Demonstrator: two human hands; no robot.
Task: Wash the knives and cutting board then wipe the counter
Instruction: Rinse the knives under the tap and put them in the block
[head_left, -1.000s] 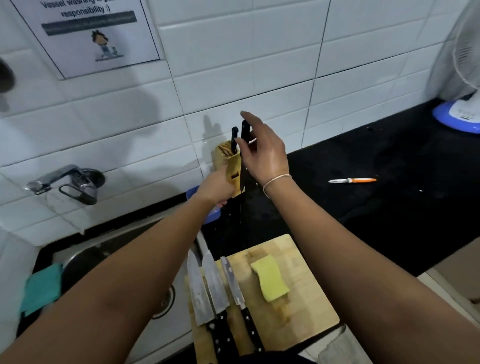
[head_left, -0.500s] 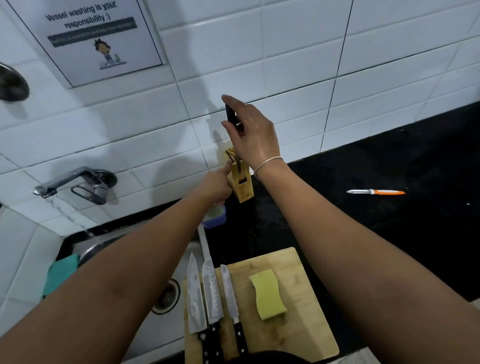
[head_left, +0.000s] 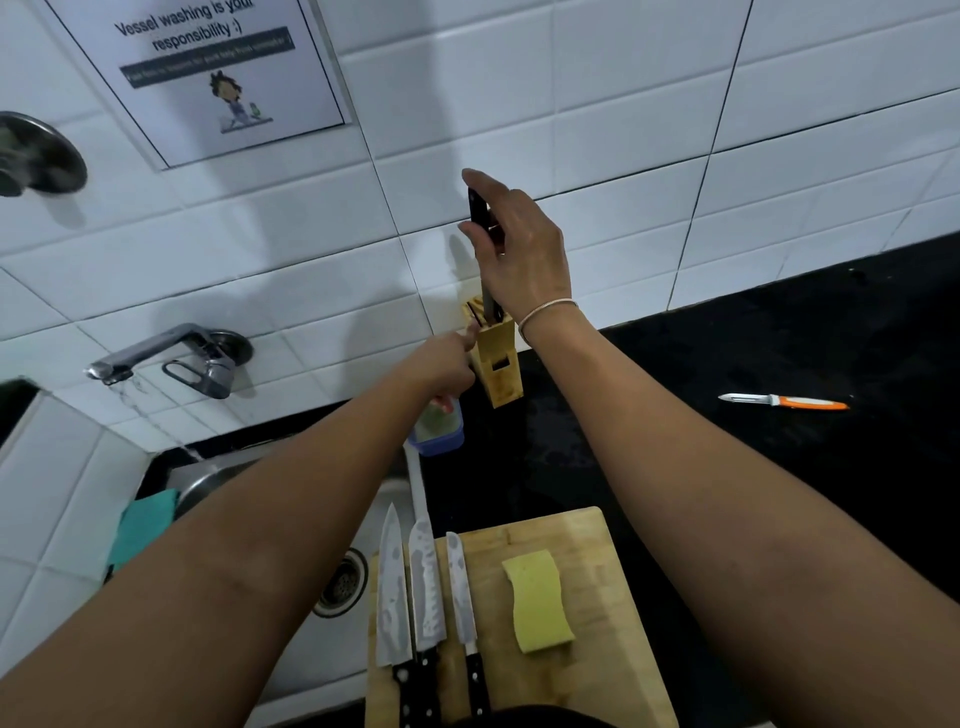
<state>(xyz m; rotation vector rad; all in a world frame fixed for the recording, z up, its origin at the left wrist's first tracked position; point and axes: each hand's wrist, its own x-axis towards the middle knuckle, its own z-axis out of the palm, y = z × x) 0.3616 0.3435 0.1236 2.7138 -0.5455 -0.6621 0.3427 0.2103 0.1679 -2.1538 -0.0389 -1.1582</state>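
White wall notice (head_left: 208, 78) reads "Vessel washing is your responsibility :)".

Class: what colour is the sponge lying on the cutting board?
Yellow; the sponge shows best in the head view.

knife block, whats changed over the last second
The right hand has drawn a black-handled knife upward, so most of its blade is now clear of the knife block. The left hand still steadies the block. Three knives and the sponge on the cutting board, and the peeler, stayed put.
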